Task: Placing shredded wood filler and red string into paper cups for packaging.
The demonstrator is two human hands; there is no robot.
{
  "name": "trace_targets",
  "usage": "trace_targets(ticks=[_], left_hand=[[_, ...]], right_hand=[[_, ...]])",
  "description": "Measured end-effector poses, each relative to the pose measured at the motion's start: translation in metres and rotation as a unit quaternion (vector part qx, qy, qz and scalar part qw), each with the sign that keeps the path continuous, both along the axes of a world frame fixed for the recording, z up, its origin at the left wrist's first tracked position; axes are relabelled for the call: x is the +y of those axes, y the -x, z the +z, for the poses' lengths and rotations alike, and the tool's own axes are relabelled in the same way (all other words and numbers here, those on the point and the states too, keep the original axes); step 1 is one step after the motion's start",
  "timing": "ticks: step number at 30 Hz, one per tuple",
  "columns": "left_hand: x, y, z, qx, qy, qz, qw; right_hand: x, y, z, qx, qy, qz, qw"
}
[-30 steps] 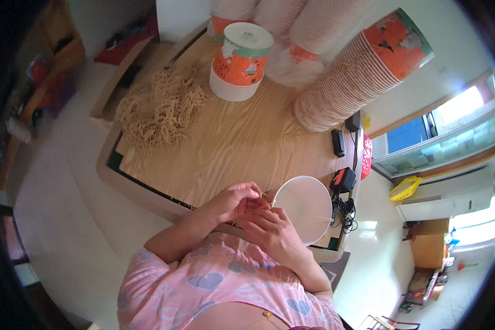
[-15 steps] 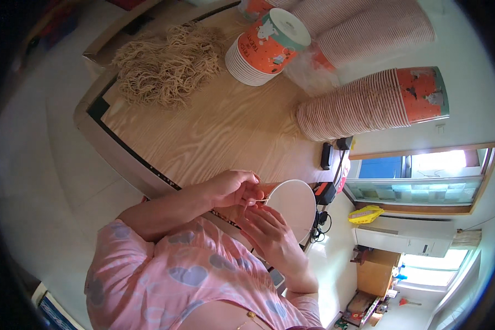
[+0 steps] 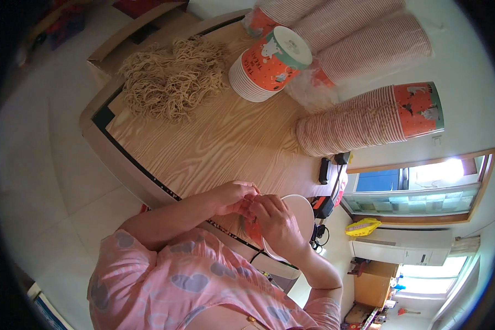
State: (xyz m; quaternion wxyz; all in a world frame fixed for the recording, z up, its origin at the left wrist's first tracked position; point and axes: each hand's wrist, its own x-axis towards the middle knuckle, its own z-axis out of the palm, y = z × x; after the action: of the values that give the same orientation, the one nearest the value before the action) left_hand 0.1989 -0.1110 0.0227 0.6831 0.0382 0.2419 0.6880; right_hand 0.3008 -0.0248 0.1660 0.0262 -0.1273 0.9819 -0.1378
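Left hand (image 3: 237, 198) and right hand (image 3: 279, 224) are sitting together at the paper bucket (image 3: 301, 214), lower centre, probably bracing it; overlapping, they're hiding their grip, so I can't tell what's pinched.

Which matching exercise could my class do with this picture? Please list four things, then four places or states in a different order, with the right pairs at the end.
Things
1. Heap of tan cords
2. Short cup stack
3. Cup with a white inside
4. Yellow bag

Places or states
A. Partly hidden by the right hand
B. Beyond the table, on the picture's right
C. Upside down, green end uppermost
D. On the table, at the picture's upper left

Pairs: 1-D, 2-C, 3-A, 4-B
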Motion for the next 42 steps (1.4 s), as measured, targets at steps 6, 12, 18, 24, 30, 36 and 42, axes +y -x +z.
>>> trace_targets(ticks=[6, 12, 18, 24, 30, 36, 42], left_hand=[[-0.009, 0.003, 0.005, -0.018, -0.027, -0.003, 0.999], [-0.009, 0.0, 0.014, 0.086, -0.002, 0.017, 0.996], [-0.013, 0.0, 0.02, 0.094, 0.007, 0.027, 0.995], [-0.008, -0.002, 0.021, 0.06, 0.009, 0.034, 0.998], [-0.006, -0.004, 0.02, -0.008, -0.012, 0.061, 0.998], [-0.006, -0.001, 0.019, -0.026, -0.043, 0.063, 0.997], [-0.002, -0.003, 0.024, -0.033, -0.026, 0.052, 0.998]], right_hand=[[0.005, 0.001, -0.005, 0.005, -0.023, -0.095, 0.995], [0.006, -0.001, -0.007, 0.013, 0.018, -0.153, 0.988], [0.009, -0.006, -0.003, 0.068, -0.042, -0.189, 0.979], [0.011, -0.009, -0.003, 0.04, -0.021, -0.226, 0.973], [0.02, -0.011, -0.008, -0.01, 0.055, -0.225, 0.973], [0.022, -0.009, -0.008, 0.003, 0.081, -0.241, 0.967], [0.026, -0.013, -0.01, 0.012, 0.076, -0.258, 0.963]])
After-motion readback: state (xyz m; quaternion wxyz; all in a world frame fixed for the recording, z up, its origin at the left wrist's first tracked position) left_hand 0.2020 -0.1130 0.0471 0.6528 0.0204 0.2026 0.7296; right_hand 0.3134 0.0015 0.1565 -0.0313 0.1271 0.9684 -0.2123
